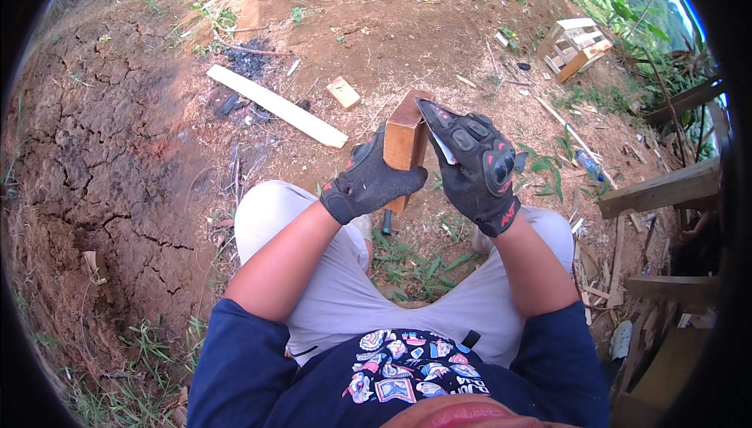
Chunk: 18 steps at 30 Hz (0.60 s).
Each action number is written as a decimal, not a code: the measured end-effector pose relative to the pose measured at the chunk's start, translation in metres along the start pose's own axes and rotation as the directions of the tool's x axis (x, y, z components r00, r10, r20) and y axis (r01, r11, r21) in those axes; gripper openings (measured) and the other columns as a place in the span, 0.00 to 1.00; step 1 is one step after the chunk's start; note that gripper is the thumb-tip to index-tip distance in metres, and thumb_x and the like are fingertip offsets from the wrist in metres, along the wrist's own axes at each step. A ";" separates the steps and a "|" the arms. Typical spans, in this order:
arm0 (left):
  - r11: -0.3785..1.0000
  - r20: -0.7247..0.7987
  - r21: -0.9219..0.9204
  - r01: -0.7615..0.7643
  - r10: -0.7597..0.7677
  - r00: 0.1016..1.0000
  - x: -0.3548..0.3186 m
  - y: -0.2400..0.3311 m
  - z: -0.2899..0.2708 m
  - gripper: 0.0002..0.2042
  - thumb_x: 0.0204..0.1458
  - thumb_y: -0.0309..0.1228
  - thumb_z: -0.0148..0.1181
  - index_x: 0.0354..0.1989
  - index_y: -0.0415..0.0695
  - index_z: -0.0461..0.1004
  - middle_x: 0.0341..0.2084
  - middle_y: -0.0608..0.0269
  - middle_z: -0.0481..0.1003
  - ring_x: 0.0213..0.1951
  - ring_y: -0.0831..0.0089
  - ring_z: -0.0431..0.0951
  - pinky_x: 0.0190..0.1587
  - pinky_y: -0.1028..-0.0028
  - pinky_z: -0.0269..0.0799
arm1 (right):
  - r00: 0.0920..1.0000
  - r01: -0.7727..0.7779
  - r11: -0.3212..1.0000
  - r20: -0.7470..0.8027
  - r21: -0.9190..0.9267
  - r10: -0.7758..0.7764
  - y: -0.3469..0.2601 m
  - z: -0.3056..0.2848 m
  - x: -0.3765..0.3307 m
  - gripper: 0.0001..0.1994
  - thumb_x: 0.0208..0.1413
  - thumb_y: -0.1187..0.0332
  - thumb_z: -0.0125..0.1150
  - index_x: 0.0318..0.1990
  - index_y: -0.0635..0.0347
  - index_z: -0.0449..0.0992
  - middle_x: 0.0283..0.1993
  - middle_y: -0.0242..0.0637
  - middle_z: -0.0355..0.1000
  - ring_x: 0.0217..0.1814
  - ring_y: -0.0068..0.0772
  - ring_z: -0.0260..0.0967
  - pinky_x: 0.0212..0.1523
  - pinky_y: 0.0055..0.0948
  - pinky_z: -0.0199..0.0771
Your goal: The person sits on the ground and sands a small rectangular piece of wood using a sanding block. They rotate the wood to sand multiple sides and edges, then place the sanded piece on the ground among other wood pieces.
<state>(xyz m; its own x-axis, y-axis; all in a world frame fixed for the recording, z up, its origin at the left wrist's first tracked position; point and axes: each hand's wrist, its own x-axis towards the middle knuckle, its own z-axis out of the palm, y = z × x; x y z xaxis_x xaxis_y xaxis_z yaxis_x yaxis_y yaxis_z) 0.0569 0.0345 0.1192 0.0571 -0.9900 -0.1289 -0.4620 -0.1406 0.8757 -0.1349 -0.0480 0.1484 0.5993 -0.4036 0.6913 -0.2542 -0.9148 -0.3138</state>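
Observation:
I sit over bare ground with both hands in black padded gloves. My left hand point(370, 181) grips a short brown wooden block point(406, 137) from the left and holds it upright between my knees. My right hand point(474, 163) lies against the block's right face. Its fingers are stretched up along the top edge, with a light piece of paper, perhaps sandpaper, showing under the palm. A dark tool handle point(386, 221) shows below the block near the ground.
A long pale plank point(276, 105) and a small wood offcut point(343, 92) lie on the dirt ahead, beside a burnt patch point(244, 60). A small slatted crate point(576, 46) stands at the upper right. Timber beams point(662, 189) and scraps crowd the right side. Cracked soil lies to the left.

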 end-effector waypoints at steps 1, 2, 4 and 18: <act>1.000 0.011 -0.012 0.009 -0.008 1.000 0.000 0.003 -0.003 0.38 0.46 0.47 0.72 0.64 0.39 0.66 0.50 0.47 0.76 0.52 0.53 0.79 0.57 0.56 0.73 | 1.000 -0.018 1.000 0.015 -0.001 0.018 0.006 0.002 -0.004 0.25 0.52 0.77 0.65 0.61 0.53 0.81 0.53 0.41 0.82 0.51 0.47 0.80 0.55 0.47 0.77; 1.000 0.041 -0.018 0.017 -0.016 0.999 -0.001 0.005 -0.004 0.38 0.46 0.47 0.72 0.63 0.39 0.66 0.50 0.47 0.76 0.52 0.53 0.79 0.57 0.56 0.73 | 0.998 -0.060 0.998 0.034 -0.013 0.060 0.014 0.004 -0.005 0.25 0.54 0.78 0.65 0.61 0.55 0.80 0.54 0.42 0.82 0.51 0.48 0.81 0.55 0.45 0.78; 0.997 0.033 -0.067 0.035 -0.032 0.999 0.001 0.001 0.000 0.38 0.46 0.47 0.71 0.64 0.40 0.66 0.50 0.47 0.77 0.52 0.55 0.79 0.56 0.58 0.75 | 0.989 -0.125 0.991 0.072 -0.045 0.128 0.034 0.005 0.005 0.23 0.57 0.80 0.64 0.61 0.58 0.80 0.54 0.46 0.82 0.51 0.48 0.81 0.53 0.40 0.79; 0.998 0.037 -0.066 0.002 0.000 0.999 0.010 -0.005 0.001 0.40 0.45 0.46 0.72 0.67 0.41 0.64 0.56 0.49 0.74 0.57 0.56 0.77 0.62 0.58 0.71 | 0.989 -0.138 0.990 0.058 0.005 0.138 0.028 0.000 0.010 0.23 0.58 0.79 0.64 0.62 0.52 0.81 0.53 0.43 0.82 0.55 0.47 0.80 0.56 0.41 0.79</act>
<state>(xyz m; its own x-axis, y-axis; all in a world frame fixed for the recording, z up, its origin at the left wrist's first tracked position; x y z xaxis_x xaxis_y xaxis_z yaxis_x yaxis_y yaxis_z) 0.0588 0.0248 0.1134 0.0239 -0.9890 -0.1458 -0.4021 -0.1430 0.9043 -0.1361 -0.0772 0.1462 0.6015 -0.5245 0.6026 -0.3307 -0.8501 -0.4099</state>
